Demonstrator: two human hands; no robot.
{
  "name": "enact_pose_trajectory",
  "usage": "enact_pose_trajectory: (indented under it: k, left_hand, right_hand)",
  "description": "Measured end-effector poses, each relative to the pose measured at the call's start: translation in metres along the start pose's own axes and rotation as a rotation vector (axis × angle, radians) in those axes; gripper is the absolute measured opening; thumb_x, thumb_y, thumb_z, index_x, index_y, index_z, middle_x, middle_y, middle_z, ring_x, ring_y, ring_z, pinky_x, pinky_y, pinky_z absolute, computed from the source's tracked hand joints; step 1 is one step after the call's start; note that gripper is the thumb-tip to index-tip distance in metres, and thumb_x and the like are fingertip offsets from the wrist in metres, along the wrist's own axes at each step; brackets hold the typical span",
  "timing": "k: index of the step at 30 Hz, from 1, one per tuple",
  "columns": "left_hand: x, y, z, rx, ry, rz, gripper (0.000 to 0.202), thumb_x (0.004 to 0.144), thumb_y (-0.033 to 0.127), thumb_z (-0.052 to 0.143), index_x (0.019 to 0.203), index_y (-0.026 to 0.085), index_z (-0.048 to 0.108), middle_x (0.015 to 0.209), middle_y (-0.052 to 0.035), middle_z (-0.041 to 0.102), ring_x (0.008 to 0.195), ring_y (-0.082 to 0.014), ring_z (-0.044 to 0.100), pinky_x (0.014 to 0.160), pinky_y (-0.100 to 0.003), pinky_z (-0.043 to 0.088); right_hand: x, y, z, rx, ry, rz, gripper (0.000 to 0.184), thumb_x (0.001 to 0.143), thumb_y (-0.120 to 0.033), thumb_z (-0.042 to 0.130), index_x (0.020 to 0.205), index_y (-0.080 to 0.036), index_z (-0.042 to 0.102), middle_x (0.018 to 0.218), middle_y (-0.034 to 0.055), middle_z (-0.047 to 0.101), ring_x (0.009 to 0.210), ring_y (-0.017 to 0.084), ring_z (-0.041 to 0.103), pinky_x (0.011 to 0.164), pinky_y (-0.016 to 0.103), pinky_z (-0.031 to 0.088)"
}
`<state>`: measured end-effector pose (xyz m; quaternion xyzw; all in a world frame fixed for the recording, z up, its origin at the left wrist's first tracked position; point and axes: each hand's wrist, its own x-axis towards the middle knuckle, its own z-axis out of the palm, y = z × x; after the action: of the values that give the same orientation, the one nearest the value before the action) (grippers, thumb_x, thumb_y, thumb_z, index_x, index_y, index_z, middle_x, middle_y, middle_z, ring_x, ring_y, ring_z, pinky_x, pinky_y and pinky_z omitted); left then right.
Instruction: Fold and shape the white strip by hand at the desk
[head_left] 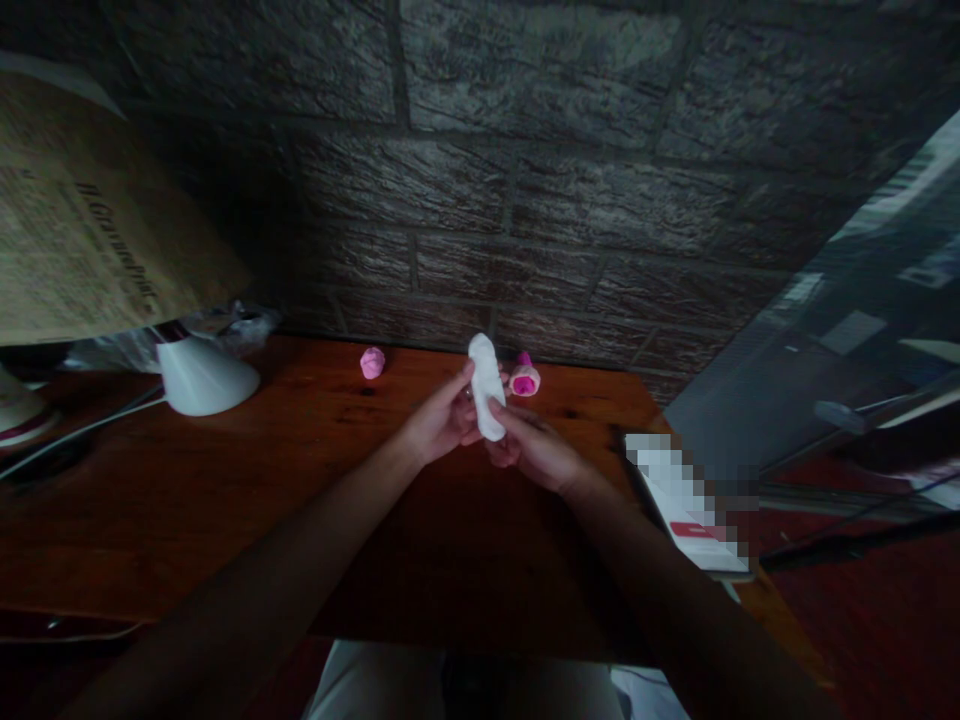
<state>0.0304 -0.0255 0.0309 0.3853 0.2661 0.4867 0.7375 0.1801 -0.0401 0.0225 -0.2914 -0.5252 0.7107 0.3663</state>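
Observation:
Both my hands meet over the middle of a reddish wooden table (225, 500) and hold a white roll (486, 385), soft-looking like dough or clay, upright between them. My left hand (442, 420) pinches its left side with thumb and fingers. My right hand (529, 450) grips its lower end from the right. Behind the roll lie a small pink lump (372, 362) to the left and a pink rose-shaped piece (524, 378) to the right, both on the table near the wall.
A dark stone-brick wall (525, 180) stands right behind the table. A white lamp base (199, 375) and a newspaper-print shade (90, 230) occupy the back left. A white booklet (686, 500) lies at the table's right edge. The scene is dim.

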Motion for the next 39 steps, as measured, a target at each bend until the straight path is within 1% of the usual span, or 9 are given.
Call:
enact_pose_trajectory:
  k: [5, 8, 12, 16, 19, 22, 27, 33, 39]
  left_hand:
    - [0.001, -0.003, 0.001, 0.02, 0.009, -0.019, 0.053, 0.076, 0.062, 0.069, 0.104, 0.017, 0.072, 0.086, -0.0101, 0.071, 0.059, -0.0136, 0.06, 0.046, -0.023, 0.044]
    - [0.002, -0.004, 0.002, 0.029, 0.001, -0.006, 0.053, 0.077, 0.062, 0.068, 0.103, 0.016, 0.072, 0.082, -0.0103, 0.07, 0.058, -0.0136, 0.06, 0.045, -0.023, 0.044]
    - [0.005, -0.007, -0.001, 0.052, 0.018, 0.057, 0.038, 0.079, 0.048, 0.072, 0.098, 0.015, 0.071, 0.071, -0.0051, 0.066, 0.055, -0.0109, 0.058, 0.044, -0.021, 0.041]
    - [0.008, -0.011, -0.004, 0.051, 0.085, 0.09, 0.027, 0.071, 0.034, 0.08, 0.086, 0.015, 0.068, 0.063, 0.0015, 0.061, 0.046, -0.007, 0.051, 0.039, -0.019, 0.035]
    - [0.009, -0.01, -0.003, 0.012, 0.148, 0.102, 0.024, 0.069, 0.027, 0.082, 0.084, 0.015, 0.068, 0.067, 0.0017, 0.063, 0.054, -0.0077, 0.056, 0.049, -0.02, 0.044]
    - [0.009, -0.008, -0.002, -0.026, 0.168, 0.106, 0.021, 0.069, 0.023, 0.081, 0.084, 0.014, 0.069, 0.074, 0.0002, 0.067, 0.065, -0.0091, 0.061, 0.062, -0.022, 0.049]
    - [0.008, -0.006, -0.002, -0.061, 0.184, 0.09, 0.022, 0.07, 0.019, 0.08, 0.088, 0.014, 0.07, 0.083, -0.0027, 0.07, 0.076, -0.0122, 0.064, 0.074, -0.026, 0.051]
    - [0.008, -0.007, -0.002, -0.024, 0.16, 0.099, 0.023, 0.07, 0.021, 0.08, 0.089, 0.015, 0.07, 0.083, -0.0023, 0.069, 0.074, -0.0116, 0.062, 0.073, -0.026, 0.05]
    - [0.009, -0.01, -0.004, 0.019, 0.173, 0.127, 0.025, 0.066, 0.022, 0.083, 0.087, 0.014, 0.071, 0.084, -0.0028, 0.07, 0.076, -0.0121, 0.063, 0.074, -0.028, 0.05]
  right_hand:
    - [0.002, 0.006, -0.002, -0.056, -0.064, -0.008, 0.045, 0.08, -0.062, 0.064, 0.079, -0.017, 0.065, 0.052, -0.0046, 0.048, 0.045, 0.008, 0.038, 0.044, 0.024, 0.029]
    - [0.003, 0.007, -0.004, -0.082, -0.026, -0.032, 0.044, 0.081, -0.061, 0.063, 0.079, -0.018, 0.065, 0.053, -0.0044, 0.049, 0.045, 0.008, 0.039, 0.045, 0.024, 0.029]
    - [0.003, 0.003, -0.005, -0.203, 0.135, -0.069, 0.045, 0.082, -0.062, 0.061, 0.08, -0.017, 0.065, 0.057, -0.003, 0.054, 0.045, 0.008, 0.039, 0.045, 0.024, 0.03]
    - [0.001, -0.003, -0.005, -0.401, 0.171, -0.065, 0.048, 0.082, -0.063, 0.06, 0.085, -0.016, 0.066, 0.072, 0.0022, 0.066, 0.05, 0.008, 0.045, 0.048, 0.023, 0.038]
    - [-0.001, -0.006, -0.005, -0.44, 0.2, -0.069, 0.05, 0.082, -0.065, 0.058, 0.08, -0.016, 0.066, 0.07, 0.0025, 0.064, 0.051, 0.009, 0.049, 0.049, 0.024, 0.04]
    - [-0.001, -0.009, -0.006, -0.424, 0.303, -0.12, 0.047, 0.082, -0.063, 0.06, 0.075, -0.016, 0.065, 0.066, 0.0012, 0.058, 0.053, 0.01, 0.049, 0.05, 0.025, 0.043]
    - [0.0, -0.011, -0.01, -0.329, 0.407, -0.228, 0.04, 0.074, -0.055, 0.071, 0.085, -0.017, 0.068, 0.068, 0.0002, 0.058, 0.056, 0.01, 0.049, 0.052, 0.026, 0.043]
    - [0.001, -0.011, -0.011, -0.262, 0.417, -0.249, 0.037, 0.07, -0.049, 0.076, 0.089, -0.017, 0.071, 0.074, 0.0011, 0.061, 0.056, 0.009, 0.047, 0.053, 0.026, 0.04]
    - [0.0, -0.012, -0.01, -0.242, 0.436, -0.249, 0.035, 0.068, -0.046, 0.077, 0.085, -0.016, 0.072, 0.07, 0.0001, 0.062, 0.054, 0.008, 0.045, 0.052, 0.026, 0.039]
